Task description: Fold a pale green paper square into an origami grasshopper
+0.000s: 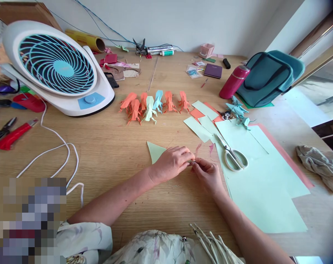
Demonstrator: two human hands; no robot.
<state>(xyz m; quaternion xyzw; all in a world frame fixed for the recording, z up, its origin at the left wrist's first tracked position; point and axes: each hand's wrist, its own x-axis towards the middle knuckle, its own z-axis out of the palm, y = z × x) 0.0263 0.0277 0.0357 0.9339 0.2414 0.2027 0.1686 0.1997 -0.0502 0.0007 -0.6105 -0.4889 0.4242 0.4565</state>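
Note:
A pale green piece of folded paper (155, 151) lies low over the table, its broad pointed end showing at the left. My left hand (174, 161) wraps over it from above and hides its middle. At the paper's narrow right end, the thumb and fingers of my right hand (207, 174) pinch together, touching my left fingertips. The fold between the fingers is mostly hidden. Beyond my hands stand several folded paper insects, among them an orange one (170, 102), a pale green one (149, 110) and a blue one (158, 101).
White-handled scissors (234, 156) rest on large pale green sheets (265, 198) at the right. Cut paper strips (198, 128) and blue-green folded figures (238, 110) lie behind them. A fan (63, 69) with a looping white cord (58, 135) occupies the left; a pink bottle (234, 82) leans beside a teal bag (261, 80).

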